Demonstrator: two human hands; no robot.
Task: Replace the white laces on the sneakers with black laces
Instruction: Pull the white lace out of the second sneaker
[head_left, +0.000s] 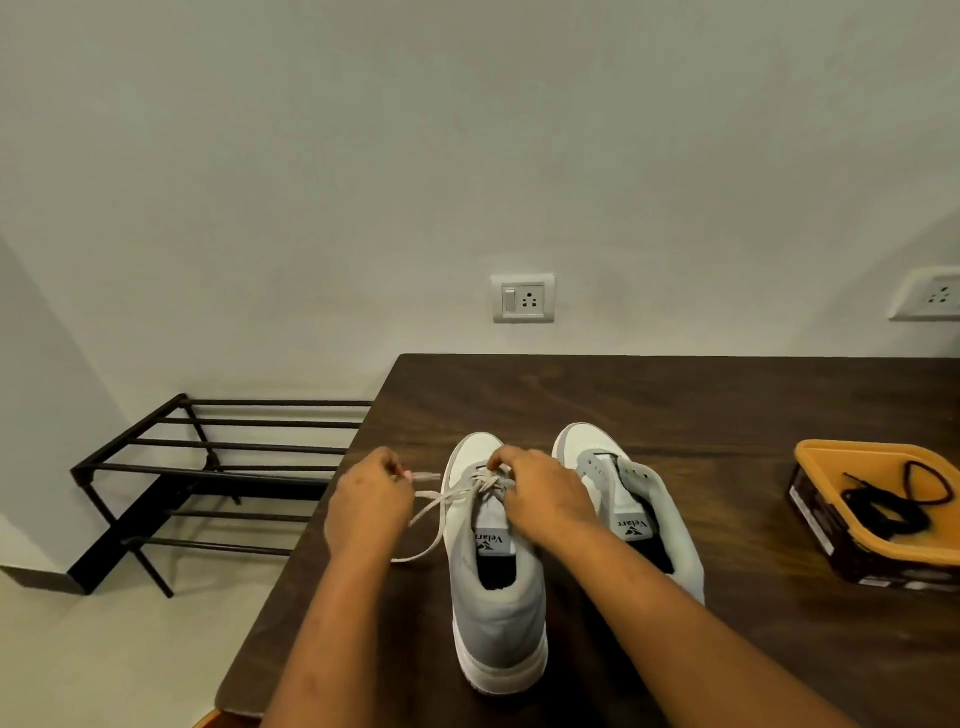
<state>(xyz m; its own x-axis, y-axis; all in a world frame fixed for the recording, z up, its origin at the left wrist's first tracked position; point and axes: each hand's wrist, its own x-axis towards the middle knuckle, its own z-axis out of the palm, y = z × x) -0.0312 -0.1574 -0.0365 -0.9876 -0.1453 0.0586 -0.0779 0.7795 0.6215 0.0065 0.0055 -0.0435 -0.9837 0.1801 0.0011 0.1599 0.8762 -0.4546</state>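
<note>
A dark wooden worktop (675, 405) stands against a pale wall. The left hand (371, 501) pinches the end of the white lace (434, 501), drawn out sideways. The right hand (540, 493) grips the same lace at the lower eyelets of the left sneaker (496, 613). The right sneaker (654, 499) stands beside it, unlaced. Well apart, black laces (888, 506) lie in an orange tray (831, 452).

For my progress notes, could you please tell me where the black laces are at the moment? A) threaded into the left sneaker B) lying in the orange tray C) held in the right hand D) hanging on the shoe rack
B: the black laces lie coiled in the orange tray, right of both sneakers.
</note>
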